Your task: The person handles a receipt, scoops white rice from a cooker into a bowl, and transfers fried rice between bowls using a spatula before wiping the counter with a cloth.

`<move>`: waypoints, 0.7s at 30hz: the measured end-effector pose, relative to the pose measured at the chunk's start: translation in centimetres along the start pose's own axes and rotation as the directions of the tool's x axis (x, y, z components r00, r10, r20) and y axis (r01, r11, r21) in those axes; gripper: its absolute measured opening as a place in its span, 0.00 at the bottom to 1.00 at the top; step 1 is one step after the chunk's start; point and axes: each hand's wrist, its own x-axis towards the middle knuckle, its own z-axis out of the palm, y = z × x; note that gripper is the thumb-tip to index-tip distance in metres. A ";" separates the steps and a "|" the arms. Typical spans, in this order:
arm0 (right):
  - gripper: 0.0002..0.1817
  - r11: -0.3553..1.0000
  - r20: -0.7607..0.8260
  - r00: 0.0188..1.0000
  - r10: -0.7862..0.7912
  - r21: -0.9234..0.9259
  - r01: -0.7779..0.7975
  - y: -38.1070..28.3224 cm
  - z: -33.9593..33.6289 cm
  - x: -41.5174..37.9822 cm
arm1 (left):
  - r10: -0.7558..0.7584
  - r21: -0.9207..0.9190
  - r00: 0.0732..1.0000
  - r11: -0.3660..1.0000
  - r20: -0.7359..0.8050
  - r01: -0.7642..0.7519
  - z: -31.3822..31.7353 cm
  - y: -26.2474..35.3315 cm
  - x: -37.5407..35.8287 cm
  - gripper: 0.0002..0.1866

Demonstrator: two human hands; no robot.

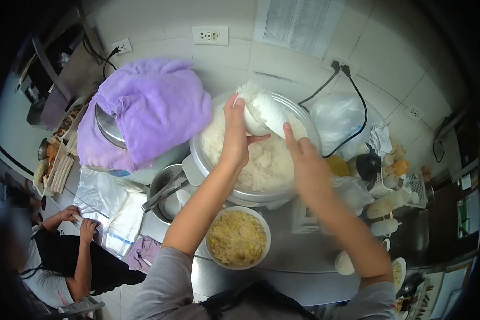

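Note:
Over a large round pot (194, 152) of white rice (266, 165), my left hand (236, 128) grips a small white bowl (254, 126) tilted on its side, with rice heaped at its mouth. My right hand (306, 160) is closed on a white textured rice paddle (272, 113), whose blade lies against the rice at the bowl's opening. Just below the pot, a white bowl (265, 255) of yellowish fried rice (236, 237) stands on the metal counter (288, 261). Left of it is a metal bowl (156, 186) with tongs (165, 196) and a white utensil inside.
A purple towel (162, 101) drapes over another pot at the left. A co-worker (64, 261) stands at the lower left beside plastic bags (109, 205). Black cables (364, 114), a clear bag (338, 114) and squeeze bottles (384, 226) are at the right.

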 end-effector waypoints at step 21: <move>0.26 0.831 0.149 0.984 0.101 0.532 -0.166 6.2 -5.0 5.9 | -0.175 -0.098 0.976 0.977 0.130 0.188 -2.5 0.4 -1.4 0.35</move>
